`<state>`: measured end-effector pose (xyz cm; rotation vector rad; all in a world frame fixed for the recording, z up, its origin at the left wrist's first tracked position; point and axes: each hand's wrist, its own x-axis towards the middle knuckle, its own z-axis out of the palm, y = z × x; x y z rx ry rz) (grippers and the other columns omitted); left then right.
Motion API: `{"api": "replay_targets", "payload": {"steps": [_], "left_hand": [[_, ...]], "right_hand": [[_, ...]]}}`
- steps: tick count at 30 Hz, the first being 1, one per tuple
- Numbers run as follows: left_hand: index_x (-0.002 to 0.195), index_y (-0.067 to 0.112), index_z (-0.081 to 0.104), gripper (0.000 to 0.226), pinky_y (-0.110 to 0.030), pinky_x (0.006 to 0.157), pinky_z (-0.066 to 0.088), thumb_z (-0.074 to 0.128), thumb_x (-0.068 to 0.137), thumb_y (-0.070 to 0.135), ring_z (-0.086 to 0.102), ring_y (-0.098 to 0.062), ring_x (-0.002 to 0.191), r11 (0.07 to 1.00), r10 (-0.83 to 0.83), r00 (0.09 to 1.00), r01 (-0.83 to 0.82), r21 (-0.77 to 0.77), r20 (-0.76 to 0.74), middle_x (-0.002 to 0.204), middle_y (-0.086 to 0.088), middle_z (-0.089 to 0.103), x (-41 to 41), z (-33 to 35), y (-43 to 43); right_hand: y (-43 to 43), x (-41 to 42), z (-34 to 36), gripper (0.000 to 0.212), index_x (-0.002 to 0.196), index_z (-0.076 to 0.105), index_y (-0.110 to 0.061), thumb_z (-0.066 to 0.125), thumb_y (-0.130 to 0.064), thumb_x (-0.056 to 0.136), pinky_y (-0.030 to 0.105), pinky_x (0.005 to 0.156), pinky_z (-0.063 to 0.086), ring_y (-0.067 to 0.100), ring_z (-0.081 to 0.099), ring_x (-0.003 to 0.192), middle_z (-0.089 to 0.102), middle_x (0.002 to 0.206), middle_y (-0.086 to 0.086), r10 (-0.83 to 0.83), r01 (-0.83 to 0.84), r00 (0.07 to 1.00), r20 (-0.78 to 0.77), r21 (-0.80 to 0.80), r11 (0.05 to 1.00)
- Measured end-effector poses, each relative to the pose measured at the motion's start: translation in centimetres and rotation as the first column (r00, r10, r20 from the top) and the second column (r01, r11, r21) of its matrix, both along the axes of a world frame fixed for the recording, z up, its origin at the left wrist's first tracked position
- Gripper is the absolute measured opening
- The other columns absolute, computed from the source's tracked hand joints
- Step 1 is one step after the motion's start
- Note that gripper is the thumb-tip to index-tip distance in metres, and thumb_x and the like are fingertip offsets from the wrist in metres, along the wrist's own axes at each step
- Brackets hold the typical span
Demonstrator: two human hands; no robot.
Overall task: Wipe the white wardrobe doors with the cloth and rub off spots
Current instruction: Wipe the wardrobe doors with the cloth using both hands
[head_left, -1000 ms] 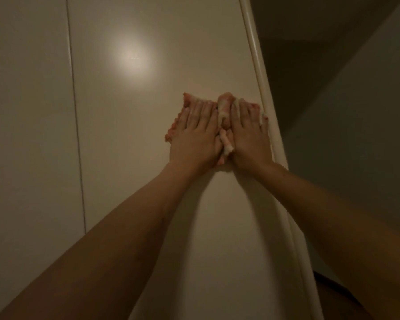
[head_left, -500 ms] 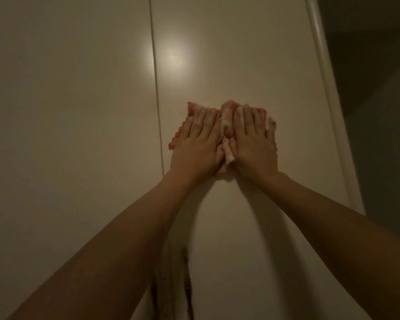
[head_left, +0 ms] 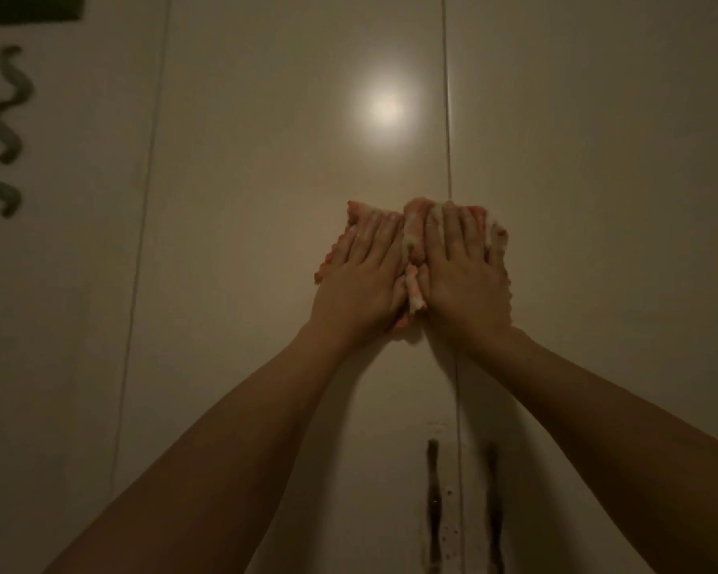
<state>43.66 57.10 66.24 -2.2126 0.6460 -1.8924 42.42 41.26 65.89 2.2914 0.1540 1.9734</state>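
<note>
Pink cloth at centre frame, pressed flat against white wardrobe doors by left hand and right hand, fingers straight. Wiping seems underway; the lower panels likely need doing.

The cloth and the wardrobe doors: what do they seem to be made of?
Cloth: soft, nubby fabric in pink and white, perhaps microfibre; it bunches into thick folds. Doors: smooth, semi-gloss white panels, perhaps laminate or painted board; a round glare reflects softly off one.
</note>
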Motion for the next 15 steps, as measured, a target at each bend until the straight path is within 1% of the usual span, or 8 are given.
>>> {"api": "replay_targets", "payload": {"steps": [3,5,8,10,12,15], "left_hand": [[0.152,0.013,0.017,0.061,-0.045,0.120,0.012,0.025,0.097,0.038,0.007,-0.024,0.149,1.000,0.007,1.000,-0.007,-0.009,0.006,0.161,-0.007,0.016,0.2,-0.1,2.4],[0.152,0.012,0.019,0.060,-0.045,0.119,0.013,0.026,0.098,0.037,0.009,-0.025,0.149,1.000,0.016,1.000,-0.016,-0.009,0.014,0.160,-0.009,0.017,0.3,-0.1,4.2],[0.151,0.011,0.020,0.060,-0.046,0.119,0.013,0.025,0.098,0.036,0.009,-0.026,0.149,0.999,0.026,0.999,-0.026,-0.020,0.024,0.160,-0.010,0.018,0.4,-0.2,7.0],[0.151,0.010,0.022,0.059,-0.045,0.120,0.014,0.026,0.098,0.035,0.012,-0.027,0.148,0.999,0.032,0.999,-0.031,-0.028,0.044,0.159,-0.011,0.020,0.3,-0.4,8.7],[0.150,0.009,0.023,0.059,-0.044,0.120,0.013,0.027,0.097,0.034,0.014,-0.028,0.148,0.999,0.031,0.998,-0.029,-0.036,0.050,0.158,-0.012,0.021,0.2,-0.5,10.6],[0.151,0.010,0.020,0.060,-0.044,0.120,0.012,0.025,0.097,0.034,0.012,-0.027,0.148,0.998,0.029,0.999,-0.027,-0.052,0.037,0.159,-0.012,0.019,0.0,-0.9,13.3]], "right_hand": [[2.4,0.3,0.1,0.067,0.159,0.010,-0.014,0.026,-0.044,0.100,0.053,0.121,-0.001,0.031,0.007,0.152,0.012,0.165,0.013,0.003,-0.003,1.000,-0.003,-0.016,1.000],[4.2,0.4,0.2,0.068,0.159,0.011,-0.013,0.023,-0.044,0.100,0.053,0.121,-0.001,0.031,0.007,0.152,0.012,0.165,0.014,0.011,-0.011,1.000,0.002,-0.030,0.999],[7.0,0.5,0.4,0.069,0.159,0.011,-0.013,0.018,-0.046,0.098,0.052,0.121,-0.003,0.032,0.006,0.152,0.011,0.164,0.015,0.042,-0.042,0.999,0.007,-0.043,0.998],[8.7,0.6,0.5,0.068,0.158,0.012,-0.012,0.020,-0.045,0.099,0.053,0.120,-0.003,0.033,0.007,0.152,0.012,0.164,0.016,0.053,-0.052,0.998,0.015,-0.050,0.997],[10.7,0.8,0.5,0.067,0.159,0.011,-0.013,0.024,-0.045,0.101,0.055,0.121,0.000,0.033,0.006,0.152,0.010,0.164,0.016,0.057,-0.056,0.998,0.010,-0.062,0.997],[13.5,1.1,0.4,0.067,0.159,0.011,-0.012,0.025,-0.045,0.102,0.056,0.121,0.002,0.032,0.004,0.152,0.008,0.165,0.016,0.074,-0.073,0.997,0.004,-0.082,0.994]]}}
